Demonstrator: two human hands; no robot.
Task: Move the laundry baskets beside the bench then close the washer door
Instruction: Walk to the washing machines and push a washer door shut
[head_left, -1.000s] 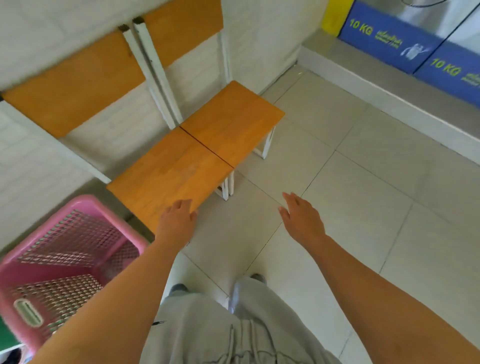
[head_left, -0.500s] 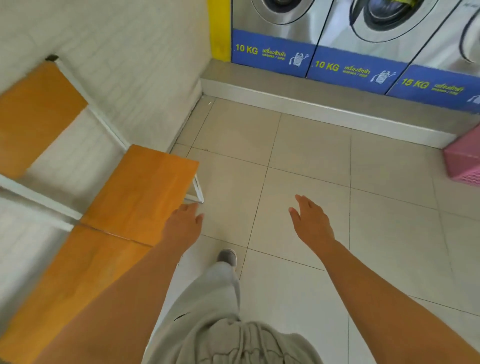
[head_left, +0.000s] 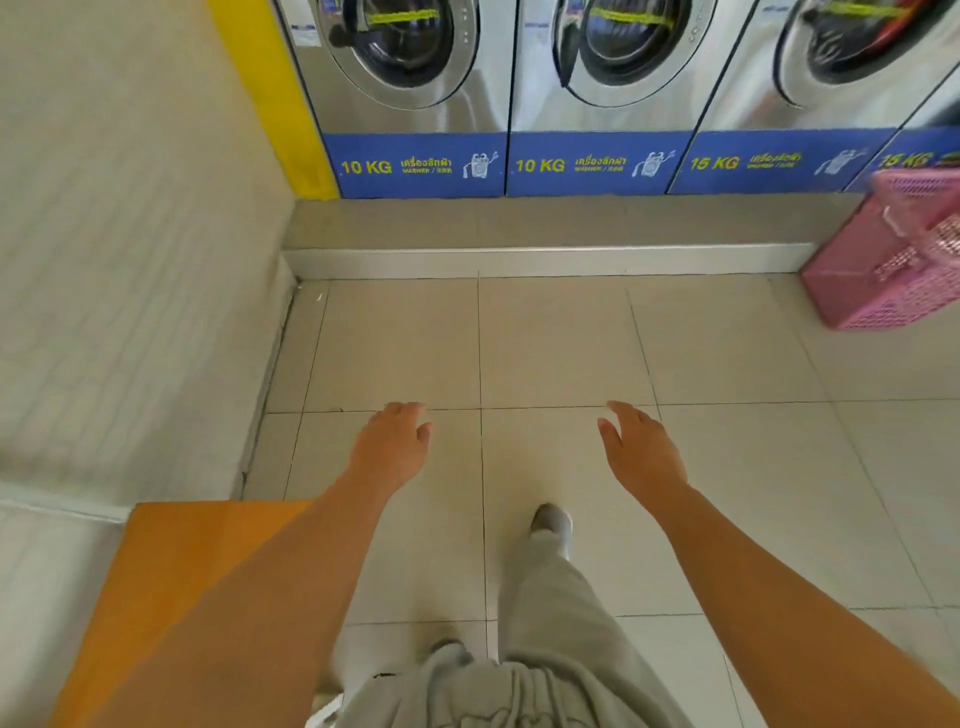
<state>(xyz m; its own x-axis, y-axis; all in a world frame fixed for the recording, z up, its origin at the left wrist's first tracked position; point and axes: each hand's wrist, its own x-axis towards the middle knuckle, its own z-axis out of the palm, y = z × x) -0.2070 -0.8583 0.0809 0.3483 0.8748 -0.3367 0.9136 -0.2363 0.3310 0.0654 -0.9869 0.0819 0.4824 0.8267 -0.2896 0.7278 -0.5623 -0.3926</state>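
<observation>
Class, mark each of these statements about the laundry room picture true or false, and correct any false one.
1. Both hands are empty. True: the left hand and right hand hang open over the floor.
2. The pink basket stands at the right edge, near the washers. True.
3. The pink basket sits on the orange bench. False: it stands on the floor, far from the bench.
4. The left-most washer is labelled 15 KG. False: its label reads 10 KG.
</observation>
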